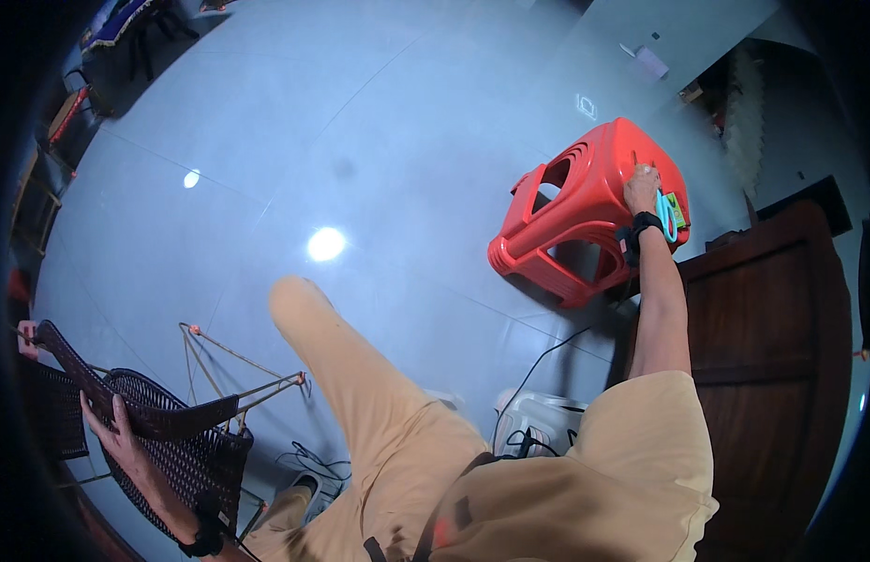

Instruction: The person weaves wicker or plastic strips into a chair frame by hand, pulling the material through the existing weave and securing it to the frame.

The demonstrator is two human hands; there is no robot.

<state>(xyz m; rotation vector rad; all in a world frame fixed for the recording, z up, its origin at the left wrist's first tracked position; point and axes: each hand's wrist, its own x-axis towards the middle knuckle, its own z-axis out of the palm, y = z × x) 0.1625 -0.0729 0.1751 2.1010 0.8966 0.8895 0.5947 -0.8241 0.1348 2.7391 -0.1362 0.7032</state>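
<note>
My left hand point(126, 442) rests with fingers apart on the curved dark armrest point(177, 423) of a woven brown chair point(144, 384) at the lower left. On the far right, my right hand point(643, 190) reaches down onto the seat of a red plastic stool point(603, 187). Its fingers are curled together at the seat; what they hold, if anything, is too small to make out. Next to that hand, turquoise-handled scissors point(666, 217) and a small green packet point(678, 211) lie on the seat. Each wrist wears a black band.
A dark wooden cabinet or headboard point(763, 365) stands close to my right arm. Beneath me are a whitish plastic box point(538, 417) and a black cable point(538, 361) running across the grey tiled floor point(388, 178). More chairs point(65, 117) line the left edge.
</note>
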